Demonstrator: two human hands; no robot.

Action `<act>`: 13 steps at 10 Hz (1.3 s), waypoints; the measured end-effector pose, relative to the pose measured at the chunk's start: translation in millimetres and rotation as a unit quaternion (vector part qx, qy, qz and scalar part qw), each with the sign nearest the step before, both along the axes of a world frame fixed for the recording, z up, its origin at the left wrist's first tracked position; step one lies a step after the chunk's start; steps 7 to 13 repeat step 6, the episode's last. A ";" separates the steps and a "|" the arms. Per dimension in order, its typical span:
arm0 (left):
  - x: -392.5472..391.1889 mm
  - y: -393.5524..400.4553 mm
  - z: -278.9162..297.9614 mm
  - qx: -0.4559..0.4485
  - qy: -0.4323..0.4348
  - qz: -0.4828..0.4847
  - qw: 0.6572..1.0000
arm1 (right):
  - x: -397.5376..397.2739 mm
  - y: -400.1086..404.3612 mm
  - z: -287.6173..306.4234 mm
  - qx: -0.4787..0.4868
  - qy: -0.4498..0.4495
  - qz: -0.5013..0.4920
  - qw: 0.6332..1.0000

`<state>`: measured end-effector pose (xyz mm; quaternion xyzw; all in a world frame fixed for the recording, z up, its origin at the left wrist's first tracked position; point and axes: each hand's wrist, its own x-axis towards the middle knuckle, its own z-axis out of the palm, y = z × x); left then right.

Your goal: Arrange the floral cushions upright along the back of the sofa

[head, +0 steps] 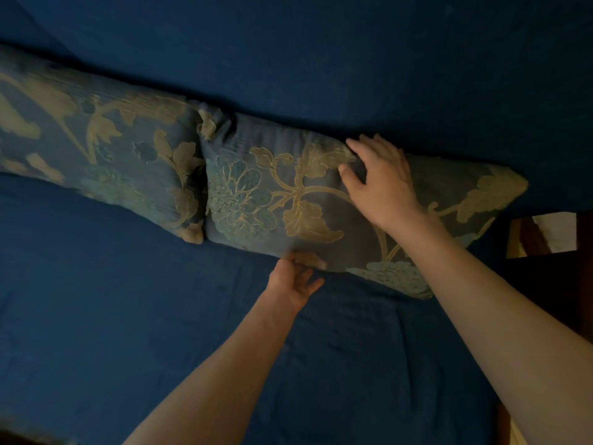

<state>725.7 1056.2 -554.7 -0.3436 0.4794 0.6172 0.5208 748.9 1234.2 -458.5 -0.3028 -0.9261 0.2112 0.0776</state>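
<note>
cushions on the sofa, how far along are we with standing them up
Done: the left cushion already leans against the sofa back. In hand: the right cushion, with the right hand flat near its top edge and the left hand at its bottom edge. Left: let go; no other cushions are in view.

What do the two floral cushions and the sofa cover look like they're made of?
Right cushion: woven damask-like fabric, ribbed blue ground with slightly shiny gold flower and leaf motifs, outlines raised. Left cushion: apparently the same cloth, blurrier. Sofa cover: matte plain blue textile, creased like loose fabric; fibre unclear in dim light.
</note>
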 end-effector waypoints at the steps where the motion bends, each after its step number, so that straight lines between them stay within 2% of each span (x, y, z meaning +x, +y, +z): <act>1: -20.0 -26.8 11.1 -0.061 0.062 -0.042 0.995 | 6.5 -19.9 -0.3 0.024 0.017 -0.026 0.999; 2: -45.6 -58.5 33.9 -0.128 0.164 -0.087 0.974 | 14.3 -45.0 4.5 0.037 -0.013 -0.062 0.997; 4: -107.7 -117.0 108.4 -0.161 0.383 -0.136 0.899 | 16.4 -87.5 30.5 -0.002 -0.038 -0.103 0.994; 5: -135.4 -142.5 148.0 -0.163 0.437 -0.156 0.871 | 7.3 -101.1 52.7 -0.089 -0.009 -0.125 0.988; 6: -159.5 -166.7 186.8 -0.177 0.471 -0.166 0.848 | -1.1 -115.1 85.9 -0.230 0.068 -0.161 0.957; 13: -159.5 -166.7 186.8 -0.177 0.471 -0.166 0.848 | -1.1 -115.1 85.9 -0.230 0.068 -0.161 0.957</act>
